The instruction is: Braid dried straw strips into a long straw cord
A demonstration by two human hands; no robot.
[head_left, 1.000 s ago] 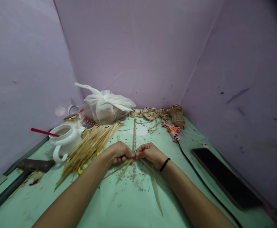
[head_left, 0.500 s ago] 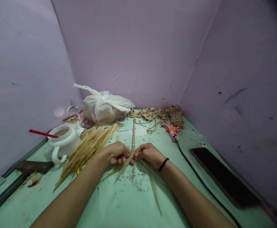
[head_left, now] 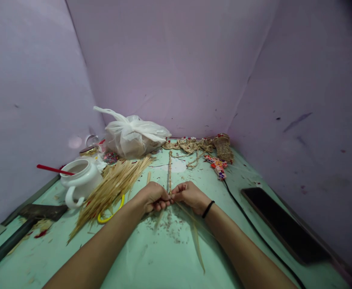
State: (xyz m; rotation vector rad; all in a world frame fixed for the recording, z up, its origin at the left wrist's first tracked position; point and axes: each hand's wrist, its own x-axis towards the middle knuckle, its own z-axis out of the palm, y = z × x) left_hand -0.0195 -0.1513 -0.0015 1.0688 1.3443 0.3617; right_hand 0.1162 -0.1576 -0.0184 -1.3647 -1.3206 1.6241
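Note:
A thin plaited straw braid point(head_left: 170, 170) lies straight away from me on the green table, and its near end runs in between my two hands. My left hand point(head_left: 156, 197) is closed, pinching the straw strands at that end. Touching its fingertips, my right hand point(head_left: 189, 196) pinches the same spot from the other side and wears a black band at the wrist. Loose straw strands point(head_left: 198, 251) trail below the right hand toward me. Fingers partly hide the braid's working end.
Left of my hands lie a straw bundle point(head_left: 115, 184), a yellow loop handle point(head_left: 103, 220), a white pot point(head_left: 84, 180) and a dark-handled tool point(head_left: 43, 212). A tied plastic bag point(head_left: 135, 138) and woven pieces point(head_left: 189, 144) sit behind. On the right are a patterned corded object point(head_left: 217, 165) and a phone point(head_left: 284, 224).
My left hand has turned and shifted slightly right, closer to the right hand, and its strands show less. More of the yellow loop is uncovered. The right hand has hardly moved.

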